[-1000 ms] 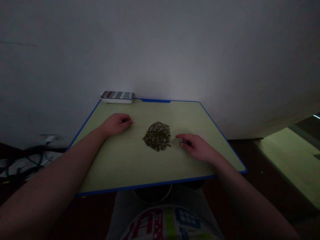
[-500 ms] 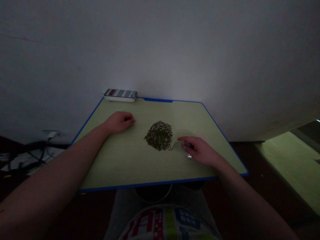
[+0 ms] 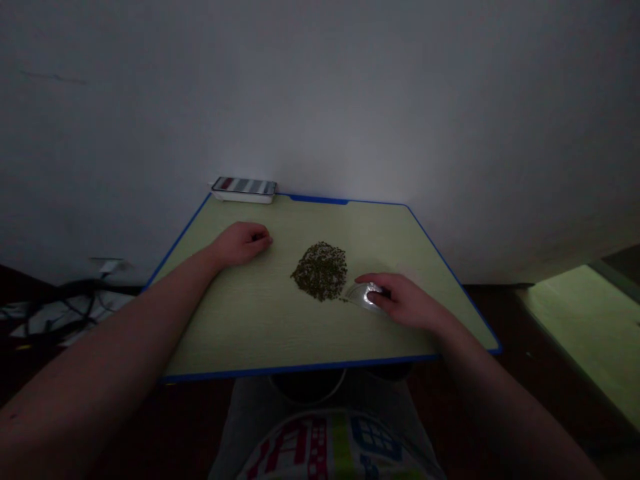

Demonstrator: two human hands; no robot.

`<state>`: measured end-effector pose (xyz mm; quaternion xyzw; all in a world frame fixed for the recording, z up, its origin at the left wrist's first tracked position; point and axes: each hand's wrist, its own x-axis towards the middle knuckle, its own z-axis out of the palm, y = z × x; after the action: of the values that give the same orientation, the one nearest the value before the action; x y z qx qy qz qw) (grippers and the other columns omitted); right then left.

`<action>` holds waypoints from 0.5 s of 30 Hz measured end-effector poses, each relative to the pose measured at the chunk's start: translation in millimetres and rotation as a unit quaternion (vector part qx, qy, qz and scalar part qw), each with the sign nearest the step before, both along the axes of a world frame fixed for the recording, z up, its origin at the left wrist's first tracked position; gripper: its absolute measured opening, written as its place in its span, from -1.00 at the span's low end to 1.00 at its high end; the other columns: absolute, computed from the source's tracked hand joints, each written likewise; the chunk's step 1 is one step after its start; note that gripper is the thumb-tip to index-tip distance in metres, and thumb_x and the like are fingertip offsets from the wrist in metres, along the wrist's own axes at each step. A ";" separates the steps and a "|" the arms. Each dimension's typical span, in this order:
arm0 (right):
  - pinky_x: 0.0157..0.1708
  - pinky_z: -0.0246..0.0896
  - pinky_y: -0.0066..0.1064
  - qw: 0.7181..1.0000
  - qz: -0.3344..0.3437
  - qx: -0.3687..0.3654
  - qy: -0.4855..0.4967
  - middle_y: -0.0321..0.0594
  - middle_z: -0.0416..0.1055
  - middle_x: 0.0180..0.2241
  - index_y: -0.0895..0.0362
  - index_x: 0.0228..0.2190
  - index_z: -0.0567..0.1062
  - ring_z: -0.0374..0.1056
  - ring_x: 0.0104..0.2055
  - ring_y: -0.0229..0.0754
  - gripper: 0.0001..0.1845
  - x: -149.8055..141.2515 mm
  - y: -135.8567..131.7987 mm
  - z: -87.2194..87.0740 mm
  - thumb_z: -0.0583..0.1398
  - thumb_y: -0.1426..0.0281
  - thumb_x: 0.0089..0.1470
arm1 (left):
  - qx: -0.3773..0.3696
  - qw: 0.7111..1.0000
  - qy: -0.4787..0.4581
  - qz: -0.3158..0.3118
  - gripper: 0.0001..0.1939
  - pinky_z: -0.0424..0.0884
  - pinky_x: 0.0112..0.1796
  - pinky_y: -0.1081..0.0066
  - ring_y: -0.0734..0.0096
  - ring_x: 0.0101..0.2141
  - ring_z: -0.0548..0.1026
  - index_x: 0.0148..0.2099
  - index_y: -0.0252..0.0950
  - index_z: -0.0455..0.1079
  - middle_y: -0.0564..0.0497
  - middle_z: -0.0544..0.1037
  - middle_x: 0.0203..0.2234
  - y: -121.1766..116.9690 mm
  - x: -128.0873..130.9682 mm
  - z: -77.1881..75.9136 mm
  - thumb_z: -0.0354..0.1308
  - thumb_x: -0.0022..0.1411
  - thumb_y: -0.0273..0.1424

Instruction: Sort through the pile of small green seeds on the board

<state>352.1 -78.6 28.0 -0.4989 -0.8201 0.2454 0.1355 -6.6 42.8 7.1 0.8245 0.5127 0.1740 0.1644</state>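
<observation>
A heap of small olive-green grains like mung beans (image 3: 320,272) lies mid-table, with a few strays at its lower right edge. To the right of it, my right hand (image 3: 400,299) pinches a clear plastic protractor (image 3: 361,295) between thumb and fingers. The protractor's curved tip reaches the strays, and a bright glint shows by my thumb. On the left, my left hand (image 3: 243,241) rests on the tabletop, its fingers loosely curled with nothing visible in them. It stays apart from the heap.
The pale table (image 3: 240,320) has a blue rim and stands against a grey wall. At its back left corner lies a phone (image 3: 245,187) on a white box (image 3: 243,197). Dark cables (image 3: 65,300) hang beyond the left side. Below the front edge is a round container (image 3: 310,387).
In my right hand the protractor has tilted, and its face now catches light. The whole view has shifted slightly. My left hand and the heap look the same.
</observation>
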 end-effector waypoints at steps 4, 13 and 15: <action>-0.32 0.22 -0.38 1.000 0.000 0.006 -0.008 -0.19 0.52 -0.27 0.11 0.01 0.44 0.35 -0.37 -0.20 -0.58 -2.4 -4.5 -0.4 0.08 0.46 0.09 | 0.001 1.000 -0.008 -0.004 -0.63 0.13 -0.47 0.42 0.44 -0.54 0.29 -0.38 -0.33 0.42 0.04 0.40 -0.61 -0.6 0.4 0.4 -0.03 0.16 -0.14; -0.37 0.19 -0.38 0.998 -0.061 0.023 -0.021 -0.17 0.50 -0.39 0.21 0.01 0.43 0.35 -0.42 -0.19 -0.58 -11.0 -12.7 1.1 0.06 0.42 0.12 | 0.005 1.000 0.000 0.000 -0.63 0.15 -0.47 0.41 0.43 -0.54 0.31 -0.36 -0.33 0.43 0.03 0.42 -0.60 -0.2 -0.7 0.6 -0.03 0.16 -0.13; -0.42 0.15 -0.39 0.997 -0.068 0.027 -0.019 -0.21 0.47 -0.45 0.22 0.01 0.43 0.32 -0.46 -0.21 -0.58 -11.2 -15.0 0.3 0.07 0.42 0.12 | 0.004 1.000 -0.002 -0.003 -0.62 0.15 -0.47 0.41 0.43 -0.54 0.31 -0.36 -0.33 0.43 0.03 0.42 -0.60 0.1 -1.0 0.1 -0.03 0.16 -0.13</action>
<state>340.9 -93.7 28.3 -0.5540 -0.7932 0.2042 0.1493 -7.7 42.9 7.2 0.8267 0.5088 0.1771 0.1624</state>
